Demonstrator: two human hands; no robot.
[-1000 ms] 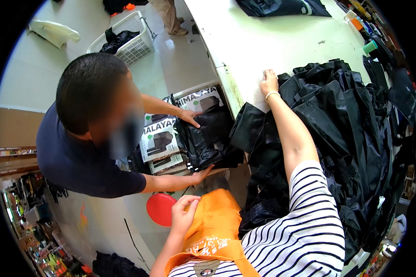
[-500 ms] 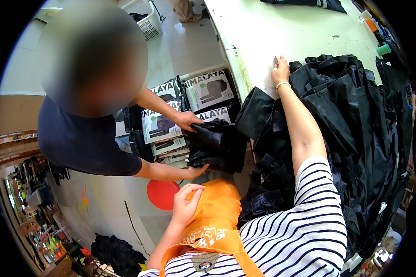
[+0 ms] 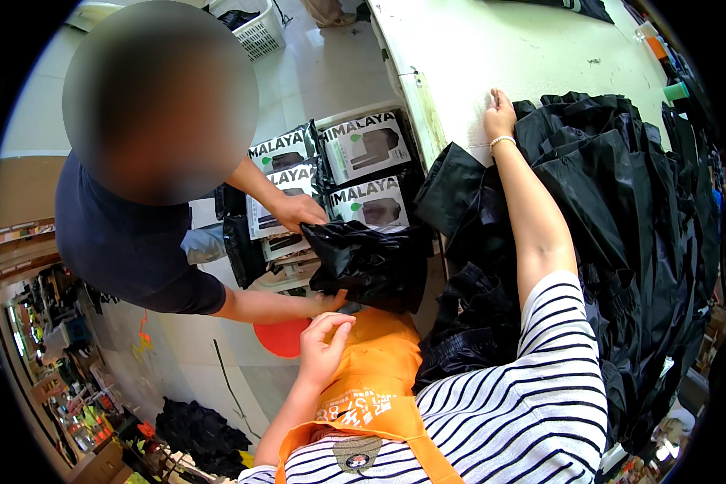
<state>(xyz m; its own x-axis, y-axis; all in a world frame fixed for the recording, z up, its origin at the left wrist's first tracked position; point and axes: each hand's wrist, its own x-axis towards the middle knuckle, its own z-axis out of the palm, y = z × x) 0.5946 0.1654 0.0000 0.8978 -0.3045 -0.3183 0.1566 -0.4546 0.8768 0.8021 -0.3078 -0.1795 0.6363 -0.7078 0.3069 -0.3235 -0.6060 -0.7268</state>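
Observation:
My left hand [image 3: 324, 343] is curled closed in front of my orange apron [image 3: 375, 347], and nothing shows in it. Stretched far out, my right hand [image 3: 500, 119] rests at the white table [image 3: 524, 56], beside the pile of black garments [image 3: 621, 194]. Its fingers are bent together; a thin sliver shows at their tips, too small to name. Across from me a co-worker's two hands [image 3: 298, 214] hold a glossy black bundle [image 3: 371, 262], which looks like a plastic bag or folded garment. A black flap [image 3: 452, 189] of the pile hangs over the table's edge.
Flat packages with white labels [image 3: 367, 149] lie stacked in a container left of the table. On the floor are a red round thing [image 3: 282, 337] and a dark heap [image 3: 202, 436]. A white basket [image 3: 262, 36] stands at the far left, near another person's leg.
The co-worker's hands and the black bundle have shifted left and slightly nearer me, uncovering more of a labelled package. My hands keep nearly the same pose.

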